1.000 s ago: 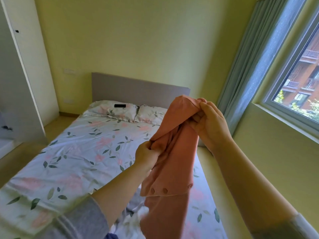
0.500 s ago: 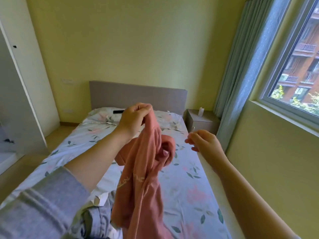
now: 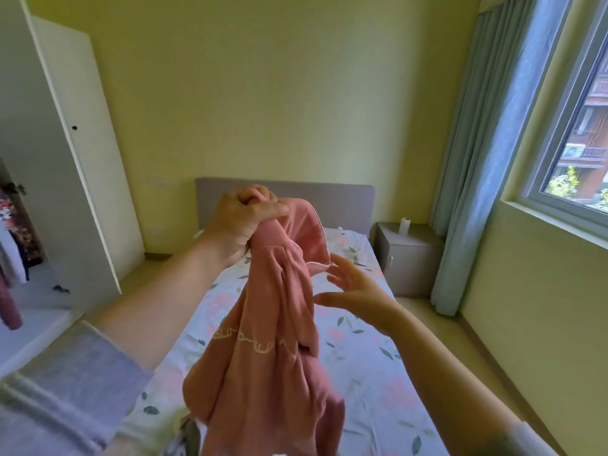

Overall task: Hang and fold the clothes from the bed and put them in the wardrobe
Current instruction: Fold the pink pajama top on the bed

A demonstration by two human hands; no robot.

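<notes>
Progress early, by the look of it. Salmon-pink soft cotton garment with pale stitched lettering (image 3: 263, 340) held up in the air over the bed, bunched and twisted, neither folded nor on a hanger. Left hand (image 3: 240, 222) raised high, fingers (image 3: 250, 195) curled tight round a gathered top edge of the cloth. Right hand (image 3: 352, 287) just beside the hanging folds, fingers (image 3: 342, 268) spread apart and holding nothing; whether touching the cloth, hard to tell. Probably hunting for a shoulder or hem to shake the piece straight.

Left to do for this piece: straightening, folding or hanging, then carrying to the tall white wardrobe (image 3: 82, 159) at the left, door open, dark and patterned clothes (image 3: 10, 241) hanging inside. More crumpled grey fabric (image 3: 187, 436) at the near edge of the floral-sheeted bed (image 3: 378, 373), apparently waiting its turn.

Further off: grey padded headboard (image 3: 345, 202), grey bedside cabinet (image 3: 404, 255) with a small white roll (image 3: 405, 225) on top, pale blue curtain (image 3: 467, 159). Main hindrance, as a judgement: the tangle of the cloth itself.
</notes>
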